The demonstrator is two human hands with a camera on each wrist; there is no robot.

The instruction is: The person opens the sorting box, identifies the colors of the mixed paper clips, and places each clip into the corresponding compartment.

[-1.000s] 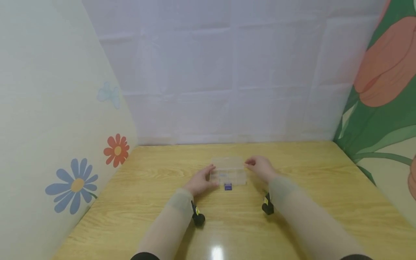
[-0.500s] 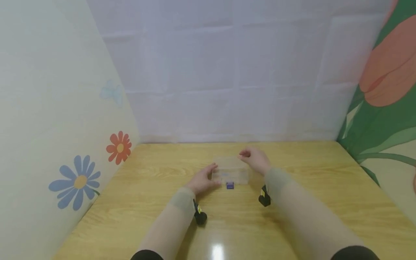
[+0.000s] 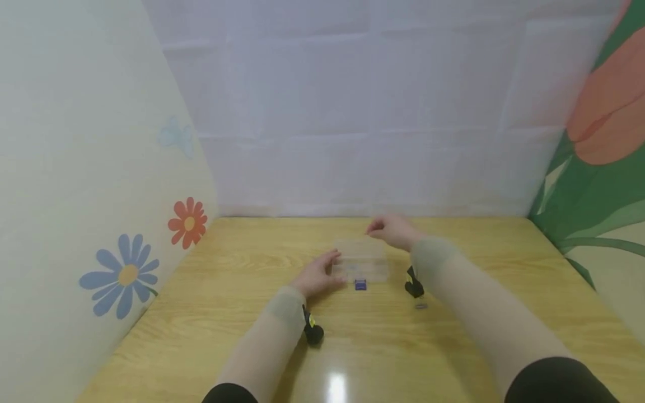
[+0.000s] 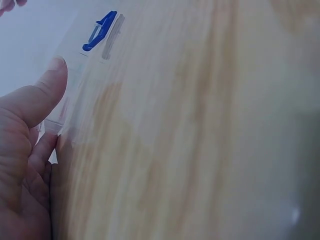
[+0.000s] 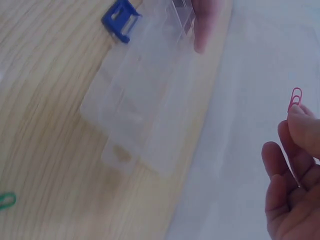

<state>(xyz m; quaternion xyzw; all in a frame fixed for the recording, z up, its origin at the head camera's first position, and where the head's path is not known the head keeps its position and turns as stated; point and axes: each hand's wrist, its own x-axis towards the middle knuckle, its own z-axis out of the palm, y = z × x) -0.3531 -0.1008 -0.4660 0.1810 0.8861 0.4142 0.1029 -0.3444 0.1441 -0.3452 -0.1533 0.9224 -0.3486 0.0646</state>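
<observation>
Nearest to us, our two sleeved forearms reach out over the wooden worktop [image 3: 227,313] toward its middle. Our left hand [image 3: 316,275] rests against the left end of a clear plastic box [image 3: 361,262], thumb [image 4: 42,95] laid on its lid and fingers relaxed along its side; we judge this is to steady the light box so it does not slide. A blue clasp [image 3: 360,285] juts from the box's near edge, and the box lies flat around the middle of the worktop. A small green clip [image 5: 6,200] lies on the wood well apart from the box. Farther out, our right hand [image 3: 395,230] hovers above the box's far right corner, fingertips pinching a pink paper clip [image 5: 294,98] by one end, lifted off the surface, likely so it hangs free.
</observation>
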